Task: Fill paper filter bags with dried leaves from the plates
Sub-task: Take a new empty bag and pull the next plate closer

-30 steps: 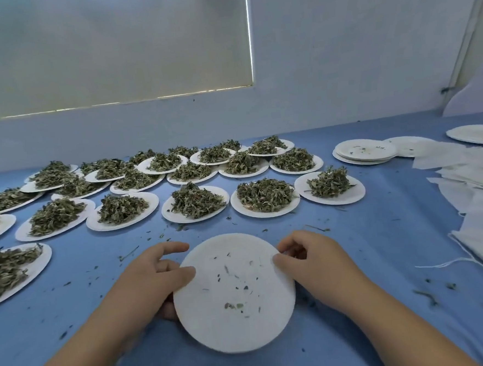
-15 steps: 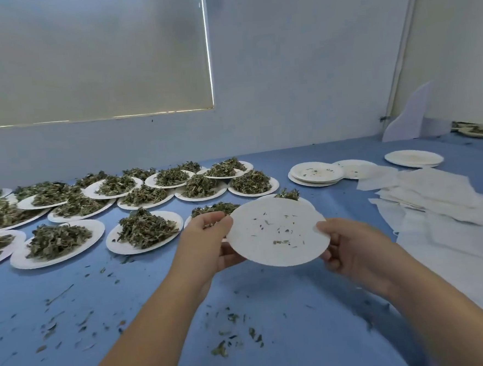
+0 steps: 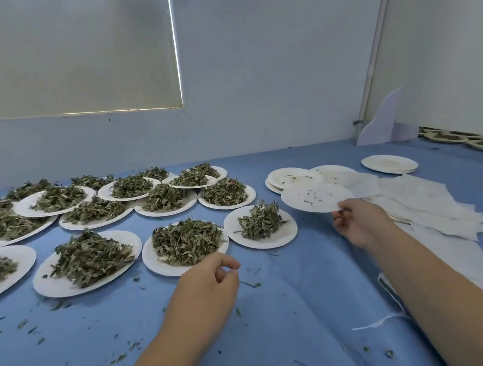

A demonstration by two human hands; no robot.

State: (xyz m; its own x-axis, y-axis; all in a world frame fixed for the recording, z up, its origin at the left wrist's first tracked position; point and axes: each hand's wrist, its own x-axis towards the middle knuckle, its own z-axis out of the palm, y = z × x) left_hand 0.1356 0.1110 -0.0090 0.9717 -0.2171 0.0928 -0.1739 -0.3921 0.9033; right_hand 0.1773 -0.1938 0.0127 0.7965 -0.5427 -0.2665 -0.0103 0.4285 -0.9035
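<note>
head view: the right hand [image 3: 357,223] reaches out over the blue surface [image 3: 300,307] and pinches the near edge of a white paper plate [image 3: 298,200] between thumb and curled fingers. that plate is held roughly level and carries only a few crumbs of leaf. its far edge lies in front of a stack of bare plates [image 3: 288,178]; whether the two touch cannot be told. the left hand [image 3: 210,282] hangs just above the surface with its fingers loosely curled, thumb and forefinger close together, nothing in it. it is just beside the near rim of a heaped plate [image 3: 154,263] piled with dried leaves [image 3: 185,239].

to the right of that plate sits another plate [image 3: 278,240] with a smaller heap, between the left hand and the held plate. many more leaf-filled plates crowd the left half of the surface, some overlapping at the rims. the paper filter bags [image 3: 424,204] lie flat in a loose white pile at the right, just beyond the right hand and partly under the forearm. a thin white string [image 3: 373,323] trails from the pile's near end. a second short stack of bare plates [image 3: 389,164] sits farther back, beside the bags. small leaf bits [image 3: 24,323] are scattered over the near surface. a pale blind [image 3: 71,51] covers the window on the back wall.
</note>
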